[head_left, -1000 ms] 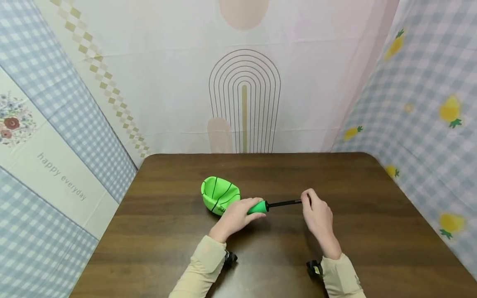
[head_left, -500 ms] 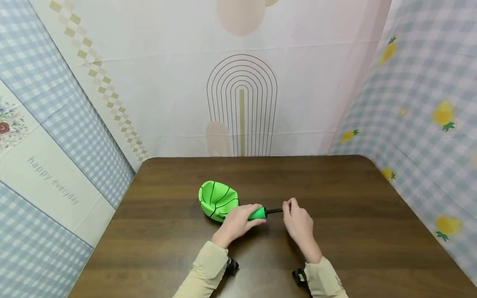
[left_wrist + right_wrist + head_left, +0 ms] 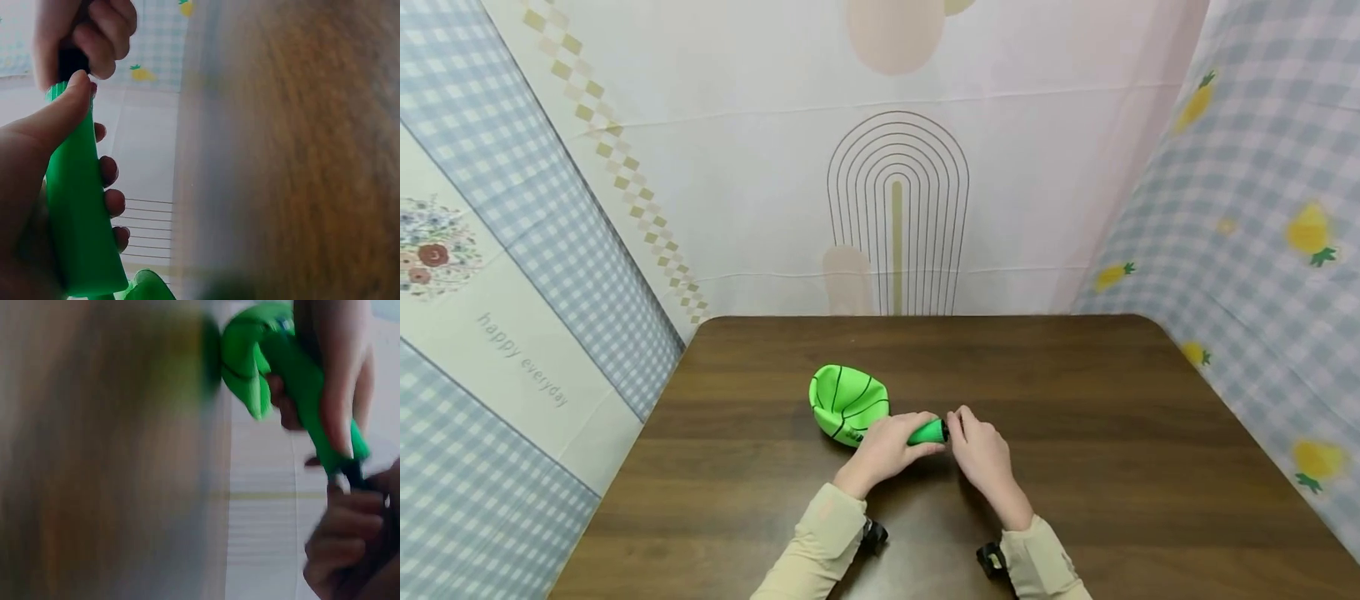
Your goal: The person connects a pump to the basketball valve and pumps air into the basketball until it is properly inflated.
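A green hand pump (image 3: 929, 432) lies in my left hand (image 3: 886, 450), whose fingers and thumb wrap round the barrel, as the left wrist view shows. My right hand (image 3: 983, 457) grips the pump's black handle end, right up against the barrel's black cap, with the handle mostly hidden by the fingers. A bit of dark rod (image 3: 353, 472) shows between the hands in the right wrist view. Left of the pump sits a caved-in, deflated green ball (image 3: 844, 398) with black lines, partly covered by my left hand. The pump's far end points toward it.
The brown wooden table (image 3: 1075, 400) spreads out around the hands. Behind it hangs a pale patterned cloth (image 3: 1037, 208), and checked cloths stand at both sides. Each wrist wears a small black camera, at the left sleeve (image 3: 827, 521) and the right sleeve (image 3: 1041, 562).
My right hand has moved left toward my left hand, pushing the black rod into the barrel until it is out of sight in the head view. The left hand and ball stay nearly in place.
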{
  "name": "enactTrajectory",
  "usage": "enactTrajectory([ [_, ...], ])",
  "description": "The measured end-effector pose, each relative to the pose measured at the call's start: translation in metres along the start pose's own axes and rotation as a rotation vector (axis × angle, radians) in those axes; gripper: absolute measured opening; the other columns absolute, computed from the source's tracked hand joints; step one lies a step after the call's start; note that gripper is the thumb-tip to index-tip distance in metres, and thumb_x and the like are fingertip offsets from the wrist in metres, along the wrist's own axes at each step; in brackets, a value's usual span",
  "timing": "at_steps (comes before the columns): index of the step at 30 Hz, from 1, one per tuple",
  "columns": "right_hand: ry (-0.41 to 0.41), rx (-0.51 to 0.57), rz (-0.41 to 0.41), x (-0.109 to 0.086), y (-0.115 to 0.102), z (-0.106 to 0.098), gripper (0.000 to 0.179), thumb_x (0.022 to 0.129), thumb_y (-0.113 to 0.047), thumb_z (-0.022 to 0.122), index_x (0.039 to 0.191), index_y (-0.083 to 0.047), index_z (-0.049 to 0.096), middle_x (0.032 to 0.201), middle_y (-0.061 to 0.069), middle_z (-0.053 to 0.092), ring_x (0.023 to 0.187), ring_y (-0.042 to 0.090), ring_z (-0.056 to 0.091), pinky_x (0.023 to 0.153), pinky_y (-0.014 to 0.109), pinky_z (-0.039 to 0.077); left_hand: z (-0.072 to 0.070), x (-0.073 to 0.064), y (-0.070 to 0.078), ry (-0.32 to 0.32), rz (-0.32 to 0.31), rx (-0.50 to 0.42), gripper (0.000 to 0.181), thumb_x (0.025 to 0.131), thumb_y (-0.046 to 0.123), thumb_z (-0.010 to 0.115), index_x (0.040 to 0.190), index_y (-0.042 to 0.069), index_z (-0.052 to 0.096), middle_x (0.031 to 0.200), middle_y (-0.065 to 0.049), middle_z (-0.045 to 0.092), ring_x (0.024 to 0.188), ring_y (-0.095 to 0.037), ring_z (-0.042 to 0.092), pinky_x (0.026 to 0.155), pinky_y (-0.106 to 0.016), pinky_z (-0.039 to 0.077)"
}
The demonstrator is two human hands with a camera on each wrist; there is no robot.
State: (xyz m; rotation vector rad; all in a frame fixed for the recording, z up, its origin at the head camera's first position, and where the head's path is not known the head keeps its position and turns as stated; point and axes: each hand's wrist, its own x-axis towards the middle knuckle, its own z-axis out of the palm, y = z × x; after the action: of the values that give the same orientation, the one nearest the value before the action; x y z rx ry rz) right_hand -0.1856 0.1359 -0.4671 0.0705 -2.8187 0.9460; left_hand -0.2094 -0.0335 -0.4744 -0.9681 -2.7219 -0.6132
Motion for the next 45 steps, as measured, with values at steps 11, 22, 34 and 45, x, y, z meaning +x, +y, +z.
enactTrajectory([
  [11,-0.070,0.020,-0.017,0.001,0.026,-0.026,0.025,0.096,-0.035,0.057,0.084,-0.016,0.068,0.055,-0.004,0.044,0.050,0.010,0.039,0.048,0.026,0.030,0.002,-0.003,0.002,-0.089,-0.018,0.010,0.043,0.091,0.051,0.058,0.125,0.026,0.061,0.116,0.008,0.069,0.090,-0.008,0.065,0.071,-0.023,0.048],
  [22,0.047,-0.031,0.095,0.004,0.063,-0.069,0.035,0.098,-0.038,0.050,0.098,-0.011,0.073,0.073,0.004,0.065,0.064,0.017,0.052,0.055,0.032,0.035,0.000,-0.003,-0.002,-0.092,-0.027,0.009,0.044,0.091,0.052,0.058,0.125,0.025,0.061,0.118,0.008,0.069,0.092,-0.008,0.065,0.070,-0.023,0.048],
  [34,0.037,-0.030,0.095,0.000,0.047,-0.042,0.042,0.102,-0.043,0.041,0.093,-0.007,0.059,0.061,0.005,0.054,0.054,0.017,0.049,0.052,0.031,0.036,0.000,-0.001,0.000,-0.047,0.020,0.065,0.042,0.091,0.050,0.059,0.121,0.020,0.063,0.112,0.004,0.071,0.093,-0.011,0.068,0.074,-0.027,0.051],
  [45,0.037,0.073,0.022,-0.009,-0.004,-0.008,0.037,0.101,-0.044,0.044,0.096,-0.008,0.048,0.062,0.002,0.052,0.049,0.011,0.044,0.047,0.027,0.034,-0.001,0.003,0.004,0.022,0.025,0.054,0.034,0.092,0.045,0.060,0.115,0.020,0.061,0.093,0.004,0.068,0.071,-0.010,0.056,0.059,-0.022,0.038],
])
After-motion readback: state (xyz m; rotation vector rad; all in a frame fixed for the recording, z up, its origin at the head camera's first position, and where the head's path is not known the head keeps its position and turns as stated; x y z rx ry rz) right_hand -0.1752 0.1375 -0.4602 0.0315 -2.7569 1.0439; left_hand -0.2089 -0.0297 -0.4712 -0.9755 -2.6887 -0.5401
